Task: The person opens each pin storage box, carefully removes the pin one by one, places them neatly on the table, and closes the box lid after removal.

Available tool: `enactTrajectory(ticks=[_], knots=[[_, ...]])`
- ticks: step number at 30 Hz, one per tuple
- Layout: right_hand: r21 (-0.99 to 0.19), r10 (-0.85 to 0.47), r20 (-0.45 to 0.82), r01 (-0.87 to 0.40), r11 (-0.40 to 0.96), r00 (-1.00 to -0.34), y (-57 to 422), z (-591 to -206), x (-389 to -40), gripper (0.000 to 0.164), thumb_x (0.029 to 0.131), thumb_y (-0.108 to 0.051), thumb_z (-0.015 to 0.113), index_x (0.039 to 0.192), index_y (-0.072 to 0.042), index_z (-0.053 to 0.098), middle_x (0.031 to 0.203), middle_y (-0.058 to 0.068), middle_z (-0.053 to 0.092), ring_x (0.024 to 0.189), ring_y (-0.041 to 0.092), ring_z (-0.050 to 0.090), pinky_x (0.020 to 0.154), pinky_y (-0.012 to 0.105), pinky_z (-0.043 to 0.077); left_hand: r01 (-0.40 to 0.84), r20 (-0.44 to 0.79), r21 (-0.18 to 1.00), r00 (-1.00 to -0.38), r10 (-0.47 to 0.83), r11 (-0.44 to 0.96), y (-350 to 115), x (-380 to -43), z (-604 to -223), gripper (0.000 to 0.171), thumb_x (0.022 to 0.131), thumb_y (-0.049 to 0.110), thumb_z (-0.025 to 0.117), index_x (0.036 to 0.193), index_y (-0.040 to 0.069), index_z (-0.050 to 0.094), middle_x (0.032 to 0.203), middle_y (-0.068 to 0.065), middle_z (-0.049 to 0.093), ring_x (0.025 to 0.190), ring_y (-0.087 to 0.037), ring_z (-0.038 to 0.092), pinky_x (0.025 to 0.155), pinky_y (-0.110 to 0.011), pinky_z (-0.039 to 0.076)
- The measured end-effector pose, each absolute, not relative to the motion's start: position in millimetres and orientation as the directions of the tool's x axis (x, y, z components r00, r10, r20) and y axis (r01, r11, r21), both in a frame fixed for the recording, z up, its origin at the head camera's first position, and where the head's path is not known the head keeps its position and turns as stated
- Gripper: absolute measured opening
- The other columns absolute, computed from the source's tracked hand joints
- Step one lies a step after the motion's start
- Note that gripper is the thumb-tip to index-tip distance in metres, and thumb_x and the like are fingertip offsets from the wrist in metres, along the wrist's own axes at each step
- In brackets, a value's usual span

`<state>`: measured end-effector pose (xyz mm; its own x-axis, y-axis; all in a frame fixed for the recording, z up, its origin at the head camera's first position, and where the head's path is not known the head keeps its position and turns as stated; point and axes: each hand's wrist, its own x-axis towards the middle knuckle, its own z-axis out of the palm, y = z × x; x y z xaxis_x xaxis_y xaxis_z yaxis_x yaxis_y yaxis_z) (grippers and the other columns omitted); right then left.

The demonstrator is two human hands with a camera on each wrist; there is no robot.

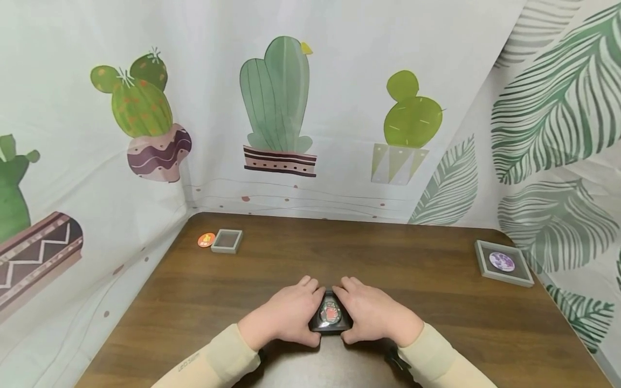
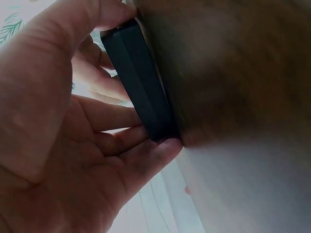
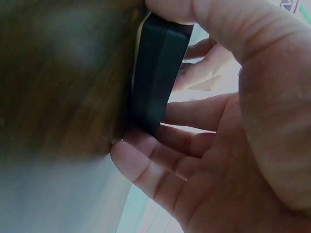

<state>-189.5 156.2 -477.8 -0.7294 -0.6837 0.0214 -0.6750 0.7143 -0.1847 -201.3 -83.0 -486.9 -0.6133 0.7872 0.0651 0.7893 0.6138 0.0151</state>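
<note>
Between both hands, near the middle of the table, is a black display frame with a round red-patterned badge behind its clear window. My left hand grips its left side, thumb at the near corner and fingers at the far one. On the opposite side my right hand holds it the same way. The left wrist view has the smooth black side wall between thumb and fingertips, close against the tabletop. A matching wall shows in the right wrist view. The hands cover the frame's left and right edges.
At the back left of the brown wooden table, a small grey frame sits beside an orange round badge. A larger grey frame at the right edge holds a purple badge. Printed cloth hangs behind.
</note>
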Motion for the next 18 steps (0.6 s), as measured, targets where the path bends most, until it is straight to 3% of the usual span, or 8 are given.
enactTrajectory(ticks=[18], knots=[[-0.134,-0.686,0.095,-0.692,0.71,-0.722,152.7,-480.2,-190.3,0.081,0.058,-0.042,0.095,0.124,0.0,0.072,0.101,-0.002,0.055,0.093,0.015,0.052,0.078,0.033,0.058,0.768,0.056,-0.103,-0.63,0.775,0.632,-75.3,-195.2,-482.8,0.084,0.068,0.059,0.087,0.128,0.002,0.071,0.11,-0.002,0.059,0.105,-0.018,0.055,0.083,-0.029,0.059]])
